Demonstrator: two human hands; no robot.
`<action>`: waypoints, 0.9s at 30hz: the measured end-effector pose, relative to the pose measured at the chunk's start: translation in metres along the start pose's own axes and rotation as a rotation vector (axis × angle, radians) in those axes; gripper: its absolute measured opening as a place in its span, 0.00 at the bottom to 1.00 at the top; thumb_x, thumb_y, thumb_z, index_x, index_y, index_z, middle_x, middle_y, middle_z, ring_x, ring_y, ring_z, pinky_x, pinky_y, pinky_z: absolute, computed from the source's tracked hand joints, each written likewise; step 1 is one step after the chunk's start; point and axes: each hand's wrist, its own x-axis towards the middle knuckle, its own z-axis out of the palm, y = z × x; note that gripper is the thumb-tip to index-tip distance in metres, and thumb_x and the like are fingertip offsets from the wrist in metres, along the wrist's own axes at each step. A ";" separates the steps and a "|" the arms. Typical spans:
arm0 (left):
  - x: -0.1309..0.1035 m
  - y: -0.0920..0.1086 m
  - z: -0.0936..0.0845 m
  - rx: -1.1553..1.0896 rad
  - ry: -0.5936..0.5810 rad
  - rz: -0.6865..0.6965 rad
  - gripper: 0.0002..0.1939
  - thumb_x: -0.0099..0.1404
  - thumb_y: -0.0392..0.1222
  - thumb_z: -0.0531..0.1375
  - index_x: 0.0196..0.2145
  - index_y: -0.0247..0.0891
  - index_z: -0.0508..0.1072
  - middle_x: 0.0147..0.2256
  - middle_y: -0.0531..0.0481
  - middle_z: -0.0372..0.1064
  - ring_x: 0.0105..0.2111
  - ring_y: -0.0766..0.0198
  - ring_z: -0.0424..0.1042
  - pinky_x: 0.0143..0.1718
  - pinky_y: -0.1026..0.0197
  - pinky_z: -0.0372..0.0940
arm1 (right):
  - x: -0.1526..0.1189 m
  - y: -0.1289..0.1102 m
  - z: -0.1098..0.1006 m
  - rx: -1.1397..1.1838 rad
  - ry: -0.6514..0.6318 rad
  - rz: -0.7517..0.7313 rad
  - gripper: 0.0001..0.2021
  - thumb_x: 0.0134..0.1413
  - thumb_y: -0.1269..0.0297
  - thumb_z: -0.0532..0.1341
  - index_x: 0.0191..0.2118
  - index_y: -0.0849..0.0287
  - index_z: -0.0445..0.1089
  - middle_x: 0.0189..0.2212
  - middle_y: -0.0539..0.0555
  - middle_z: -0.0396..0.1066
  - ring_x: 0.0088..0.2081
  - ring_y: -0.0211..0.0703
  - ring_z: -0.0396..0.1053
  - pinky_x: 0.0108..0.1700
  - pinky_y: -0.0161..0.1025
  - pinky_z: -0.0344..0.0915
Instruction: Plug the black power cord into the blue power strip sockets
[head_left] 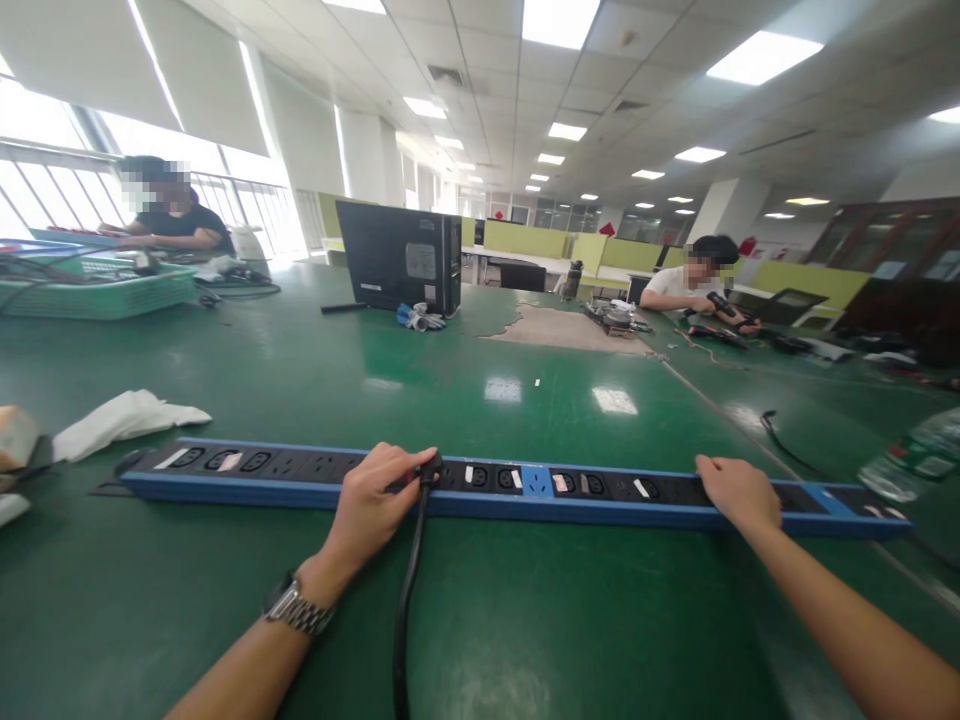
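Observation:
A long blue power strip (570, 512) with a black socket face lies across the green table in front of me. Small white stickers mark several of its sockets. My left hand (379, 490), with a metal watch on the wrist, is closed on a black power plug (430, 468) at a socket left of the strip's middle. Whether the plug is fully seated, I cannot tell. Its thick black cord (409, 610) runs down toward me. Toward the strip's right end, my right hand (741, 492) grips the strip, fingers bent over its far side and partly hidden.
Crumpled white paper (127, 420) lies left of the strip, a clear plastic bottle (911, 455) on the right. Farther back are a green basket (112, 292), a black computer case (401, 258) and blue-white gloves (420, 317). Two people sit at the table's far left and right.

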 end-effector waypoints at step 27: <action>0.005 0.036 0.014 -0.139 -0.264 -0.291 0.20 0.70 0.51 0.47 0.25 0.39 0.63 0.16 0.57 0.62 0.17 0.70 0.62 0.23 0.68 0.58 | 0.000 -0.002 -0.001 -0.007 -0.020 0.019 0.26 0.57 0.52 0.44 0.39 0.55 0.79 0.41 0.63 0.76 0.40 0.59 0.71 0.33 0.43 0.59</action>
